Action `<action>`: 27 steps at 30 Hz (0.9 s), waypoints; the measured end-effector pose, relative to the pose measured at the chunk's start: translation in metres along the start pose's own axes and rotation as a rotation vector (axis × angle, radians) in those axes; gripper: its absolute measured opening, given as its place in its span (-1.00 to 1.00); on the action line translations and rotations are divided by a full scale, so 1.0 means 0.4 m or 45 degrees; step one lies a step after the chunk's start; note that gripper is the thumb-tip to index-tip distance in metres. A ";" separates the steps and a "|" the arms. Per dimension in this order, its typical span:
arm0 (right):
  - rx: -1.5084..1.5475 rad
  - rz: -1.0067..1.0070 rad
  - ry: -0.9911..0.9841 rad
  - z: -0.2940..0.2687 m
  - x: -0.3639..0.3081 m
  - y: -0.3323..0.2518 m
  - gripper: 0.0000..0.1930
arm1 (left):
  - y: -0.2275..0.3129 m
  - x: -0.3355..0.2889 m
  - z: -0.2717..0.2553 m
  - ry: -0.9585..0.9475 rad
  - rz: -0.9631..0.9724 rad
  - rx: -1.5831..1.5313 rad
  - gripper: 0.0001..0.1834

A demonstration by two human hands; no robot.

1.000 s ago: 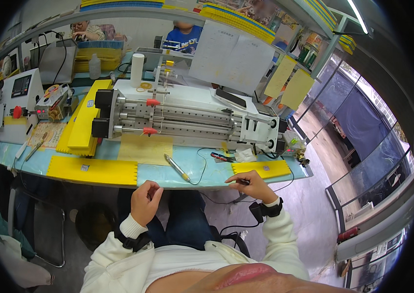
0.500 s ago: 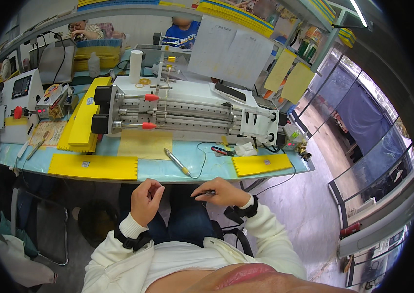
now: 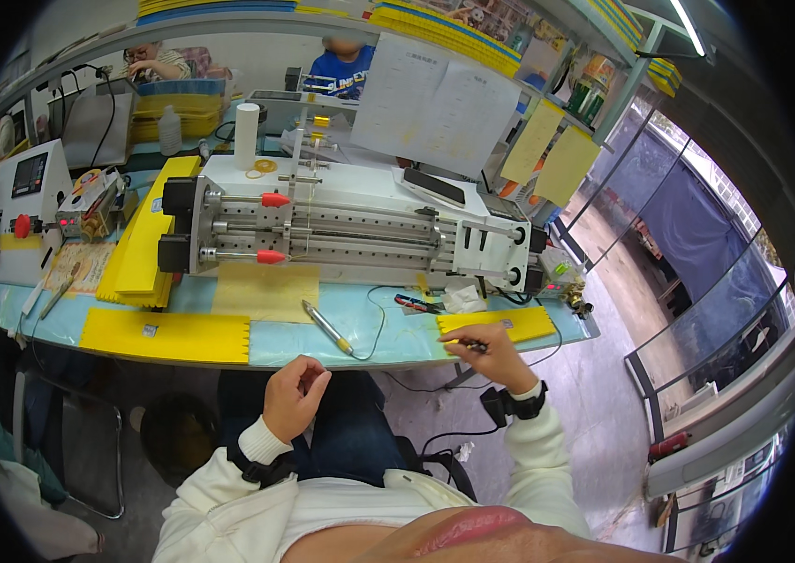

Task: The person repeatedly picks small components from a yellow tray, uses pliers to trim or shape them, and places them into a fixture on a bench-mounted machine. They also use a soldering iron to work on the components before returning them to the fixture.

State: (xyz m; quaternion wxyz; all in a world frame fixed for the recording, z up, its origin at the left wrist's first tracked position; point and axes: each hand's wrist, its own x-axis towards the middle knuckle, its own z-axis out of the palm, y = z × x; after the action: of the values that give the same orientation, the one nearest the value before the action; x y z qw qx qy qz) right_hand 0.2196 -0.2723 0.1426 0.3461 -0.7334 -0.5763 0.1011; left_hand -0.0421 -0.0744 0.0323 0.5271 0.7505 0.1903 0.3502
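My right hand [image 3: 491,355] is closed round a short, slim, dark tool [image 3: 469,344] and sits over the lower left part of the right yellow notched strip [image 3: 514,325]. Its exact kind is too small to make out. In front of the bench edge, above my lap, my left hand [image 3: 295,394] has its thumb and fingers pinched together; whatever they may hold is hidden. Between the hands, farther in on the blue mat, lies a silver pen-shaped tool [image 3: 327,328] with a thin cable. Red-and-black pliers [image 3: 416,304] rest beside a crumpled white tissue [image 3: 464,297].
A long metal rail machine [image 3: 350,235] with red-tipped spindles spans the bench. Another yellow notched strip [image 3: 167,336] lies front left, near stacked yellow strips [image 3: 149,235]. A black phone [image 3: 434,187] sits behind the rails. Two people are across the bench.
My right hand has moved right and forward with the dark tool, from above my lap to the right yellow strip. My left hand stays pinched near the bench edge. The view has shifted slightly.
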 end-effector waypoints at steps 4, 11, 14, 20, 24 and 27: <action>0.366 -0.153 -0.079 0.205 0.012 -0.015 -0.85 | -0.007 0.004 0.009 -0.039 -0.089 0.053 -0.86; 0.600 -0.375 -0.001 0.372 0.074 -0.087 -0.85 | -0.018 0.003 0.004 -0.174 -0.087 0.075 -0.82; 0.596 -0.400 0.038 0.371 0.108 -0.104 -0.84 | -0.021 0.001 0.015 -0.526 -0.213 -0.039 -0.76; 0.588 -0.459 0.255 0.396 0.161 -0.136 -0.85 | -0.027 -0.008 0.084 -1.037 -0.367 -0.478 -0.56; 0.575 -0.471 0.297 0.396 0.184 -0.135 -0.87 | -0.033 -0.005 0.105 -1.036 -0.222 -0.576 -0.40; 0.565 -0.449 0.354 0.389 0.194 -0.130 -0.88 | -0.028 -0.004 0.101 -1.043 -0.218 -0.521 -0.34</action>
State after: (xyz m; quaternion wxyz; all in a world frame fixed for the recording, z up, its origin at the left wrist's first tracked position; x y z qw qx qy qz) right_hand 0.1188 -0.1356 0.0795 0.5855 -0.5356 -0.6054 0.0616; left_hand -0.0130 -0.0981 0.0135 0.7232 0.6891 -0.0452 0.0103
